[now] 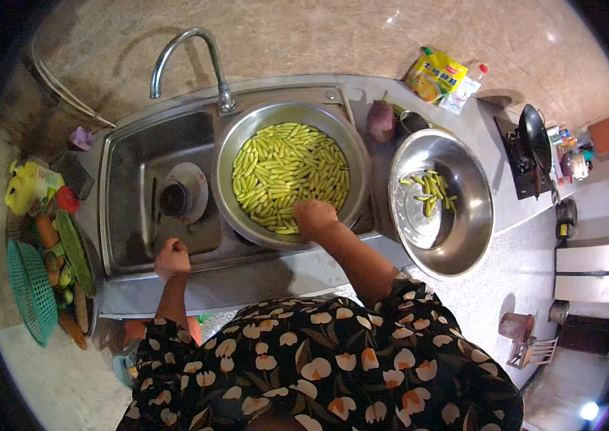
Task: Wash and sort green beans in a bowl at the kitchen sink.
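My right hand (pixel 315 218) is at the front inner side of a large stainless steel basin (pixel 355 210), over a layer of slender yellow-green vegetables (pixel 288 167) that look like small peppers. Its fingers point down and are hidden, so I cannot tell what they hold. Above the front of the left sink bowl (pixel 121 226) is my left hand (pixel 172 259), fingers curled in; nothing clearly shows in its grasp. A dark round cup or bowl (pixel 174 198) stands on a white plate (pixel 199 188) in that sink. Several of the same vegetables (pixel 431 188) lie in a second steel basin (pixel 474 215) to the right.
A chrome faucet (pixel 218 70) arches over the sink's back edge. Behind the second basin are an eggplant (pixel 381 119) and a yellow seasoning bag (pixel 433 75). At far left are a green plastic basket (pixel 32 291) and vegetables (pixel 75 250). A wok (pixel 534 134) stands by the hob (pixel 517 167).
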